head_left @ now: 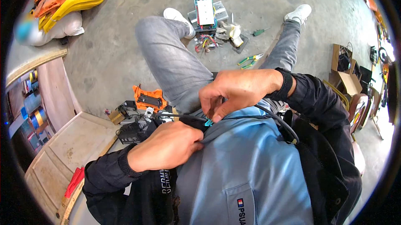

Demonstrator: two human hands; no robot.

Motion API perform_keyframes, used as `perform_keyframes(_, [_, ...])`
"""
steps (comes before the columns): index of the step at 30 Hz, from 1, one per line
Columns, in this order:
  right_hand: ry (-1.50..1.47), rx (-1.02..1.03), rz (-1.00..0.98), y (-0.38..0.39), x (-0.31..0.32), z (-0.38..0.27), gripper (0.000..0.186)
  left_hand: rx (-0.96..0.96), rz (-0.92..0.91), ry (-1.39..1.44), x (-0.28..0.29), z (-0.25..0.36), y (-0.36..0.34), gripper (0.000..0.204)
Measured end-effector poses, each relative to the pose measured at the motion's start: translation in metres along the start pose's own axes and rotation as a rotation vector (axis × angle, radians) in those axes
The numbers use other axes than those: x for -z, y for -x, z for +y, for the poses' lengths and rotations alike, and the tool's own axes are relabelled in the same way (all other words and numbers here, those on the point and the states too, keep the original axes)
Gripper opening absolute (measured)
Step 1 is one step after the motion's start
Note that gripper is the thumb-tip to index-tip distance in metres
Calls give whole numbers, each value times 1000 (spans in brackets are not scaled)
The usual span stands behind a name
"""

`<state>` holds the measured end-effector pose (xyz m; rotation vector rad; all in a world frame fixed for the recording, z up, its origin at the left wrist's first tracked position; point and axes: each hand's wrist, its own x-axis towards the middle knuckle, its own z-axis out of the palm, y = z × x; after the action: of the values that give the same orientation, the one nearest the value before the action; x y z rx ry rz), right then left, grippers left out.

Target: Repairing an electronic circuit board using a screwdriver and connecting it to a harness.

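Observation:
My right hand (234,93) is pinched, thumb against fingers, on a small teal piece (208,122) in front of my waist. The piece is too small to name. Just left of it and nearer, my left hand (167,146) is closed, with the fingers curled under. What it holds, if anything, is hidden. Black fabric (194,121) bunches between the two hands. A black cable (246,117) runs across my blue shirt (250,162) from the teal piece toward the right.
Between my feet lie a circuit board on a finned heat sink (205,12), colored wires (205,43), gloves (230,31), a green screwdriver (260,31) and green-handled pliers (250,60). An orange case (148,98) and black adapters (130,133) are at left. Cardboard boxes (346,78) stand right.

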<state>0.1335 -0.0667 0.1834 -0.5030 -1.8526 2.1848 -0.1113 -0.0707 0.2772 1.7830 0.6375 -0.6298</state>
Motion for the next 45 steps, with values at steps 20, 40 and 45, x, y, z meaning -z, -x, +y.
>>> perform_keyframes(20, [42,5,212,-10,-9,-15,23,126,336,167,12,-7,4,20])
perform_keyframes(40, [384,-175,260,-10,-30,-52,30,-1,449,224,8,-12,11,9])
perform_keyframes(45, [455,-176,263,-14,-34,-54,30,-110,562,49,-1,-14,14,5])
